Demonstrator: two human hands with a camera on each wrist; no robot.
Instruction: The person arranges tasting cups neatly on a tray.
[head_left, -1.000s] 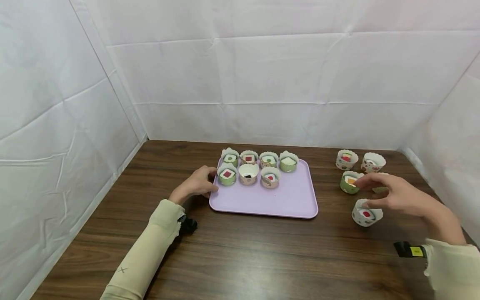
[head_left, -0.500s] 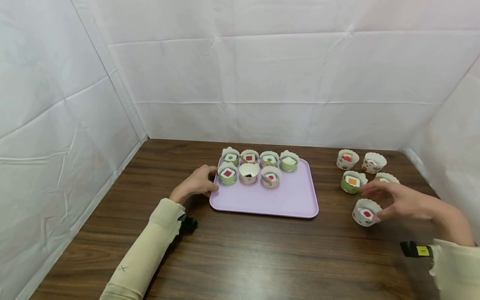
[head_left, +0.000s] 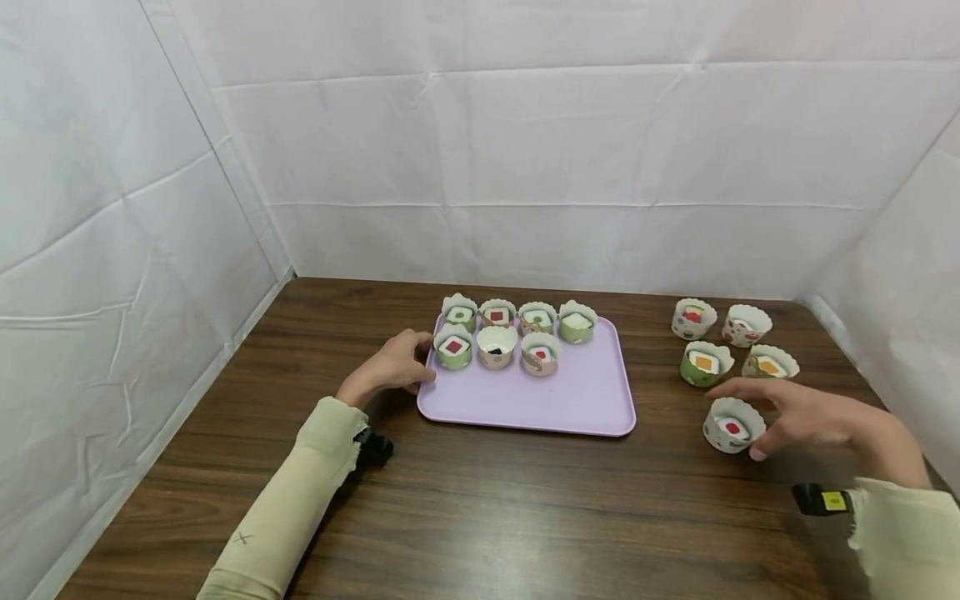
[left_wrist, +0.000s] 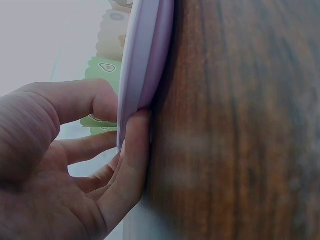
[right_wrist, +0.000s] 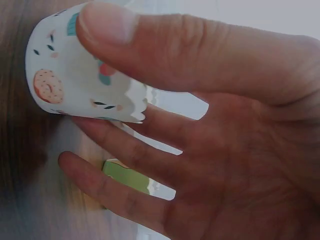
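My left hand (head_left: 392, 364) grips the left rim of a lilac tray (head_left: 525, 404). In the left wrist view the thumb lies over the tray's edge (left_wrist: 142, 60) and fingers reach underneath. On the table at the right, my right hand (head_left: 821, 417) is around a white paper baking cup (head_left: 720, 433) that holds a white piece with a red centre. A doughnut print shows on this cup (right_wrist: 65, 70) in the right wrist view. The thumb (right_wrist: 165, 50) passes in front of it, while the nearly straight fingers (right_wrist: 135, 150) extend behind and below. Whether they press it is unclear.
Several filled cups stand on the tray in two rows, including a green one (head_left: 453, 354) and a pink one (head_left: 542, 360). Beyond my right hand are a green cup (head_left: 699, 372), an orange-topped cup (head_left: 761, 365) and two white cups (head_left: 690, 327). White cloth walls (head_left: 555, 167) enclose the table.
My right hand has come down from above the nearest white cup, drawn back a little, and now has thumb and fingers around it. The left hand and the tray stay put.
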